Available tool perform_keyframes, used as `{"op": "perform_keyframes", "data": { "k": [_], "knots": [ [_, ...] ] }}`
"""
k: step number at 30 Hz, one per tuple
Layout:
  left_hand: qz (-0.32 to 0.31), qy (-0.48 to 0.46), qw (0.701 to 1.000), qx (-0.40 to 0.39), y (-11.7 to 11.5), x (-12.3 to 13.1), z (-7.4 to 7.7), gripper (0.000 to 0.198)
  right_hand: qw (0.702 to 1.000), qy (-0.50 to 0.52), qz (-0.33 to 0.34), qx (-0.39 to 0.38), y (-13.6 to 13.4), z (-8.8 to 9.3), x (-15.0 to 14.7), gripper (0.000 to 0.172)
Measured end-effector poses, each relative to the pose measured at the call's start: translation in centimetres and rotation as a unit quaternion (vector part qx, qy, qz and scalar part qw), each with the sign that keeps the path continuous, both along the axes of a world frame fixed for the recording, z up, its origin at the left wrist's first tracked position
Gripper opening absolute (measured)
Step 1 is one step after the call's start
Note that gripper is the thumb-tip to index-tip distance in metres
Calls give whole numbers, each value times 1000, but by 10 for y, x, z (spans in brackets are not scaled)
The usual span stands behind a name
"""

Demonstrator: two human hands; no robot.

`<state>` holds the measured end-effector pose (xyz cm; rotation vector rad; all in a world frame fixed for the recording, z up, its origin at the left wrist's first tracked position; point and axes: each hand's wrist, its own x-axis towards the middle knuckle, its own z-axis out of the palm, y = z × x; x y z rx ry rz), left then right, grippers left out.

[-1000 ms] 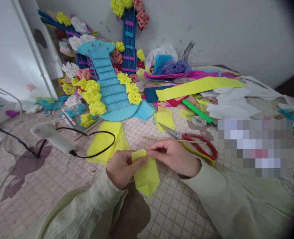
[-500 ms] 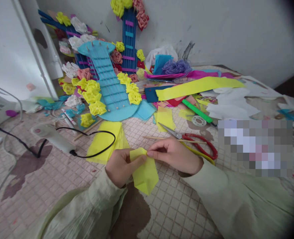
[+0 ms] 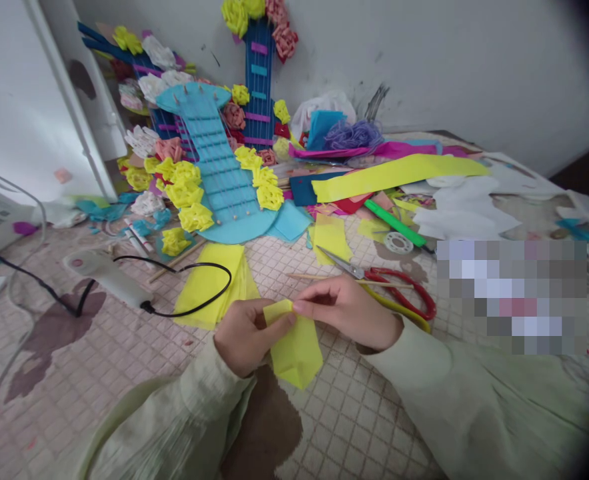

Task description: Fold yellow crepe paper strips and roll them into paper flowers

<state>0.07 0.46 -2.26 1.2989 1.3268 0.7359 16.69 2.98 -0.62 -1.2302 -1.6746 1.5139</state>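
Note:
A folded piece of yellow paper (image 3: 297, 353) hangs between my two hands, over the near part of the table. My left hand (image 3: 249, 337) grips it at the upper left, thumb lying across its front. The fingertips of my right hand (image 3: 347, 312) pinch its top right corner. Behind my left hand lies a stack of yellow sheets (image 3: 212, 280). Red-handled scissors (image 3: 399, 283) and a thin wooden stick (image 3: 309, 276) rest just beyond my right hand, which partly hides them.
A white glue gun (image 3: 109, 279) with a black cord lies at left. Behind stands a light-blue paper panel (image 3: 217, 167) with strings and yellow paper flowers. A green cutter (image 3: 394, 223), a yellow strip (image 3: 399, 177) and purple yarn (image 3: 354, 135) lie at the back right.
The yellow paper and my left hand have shifted slightly to the right. Both hands keep their hold on the paper.

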Motion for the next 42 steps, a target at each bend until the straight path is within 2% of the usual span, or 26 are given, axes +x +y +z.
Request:
{"op": "perform_keyframes", "data": {
  "k": [6,13,17,21,26,32,37,42],
  "knots": [
    [55,-94,994,-26,0,3,9,19,999,7,-26,-19,0,-3,0,16],
    [52,-121,991,-18,1,5,11,23,998,19,-38,-41,-1,-2,-1,18],
    [66,-111,991,46,-1,8,10,18,997,28,-45,-61,-2,-2,0,18],
    [52,-75,987,129,-3,9,11,10,995,35,-55,-70,-2,0,0,19],
    [48,-24,983,175,-1,6,15,15,996,44,-57,-57,-2,0,0,20],
    [41,-50,992,113,-1,6,11,16,996,47,-52,-48,-2,-1,0,20],
    [32,-42,992,117,-2,7,10,17,996,54,-31,-60,-3,-1,-2,20],
    [26,-72,992,101,-4,9,11,19,998,39,-26,-37,-5,0,-2,22]
  ]
}}
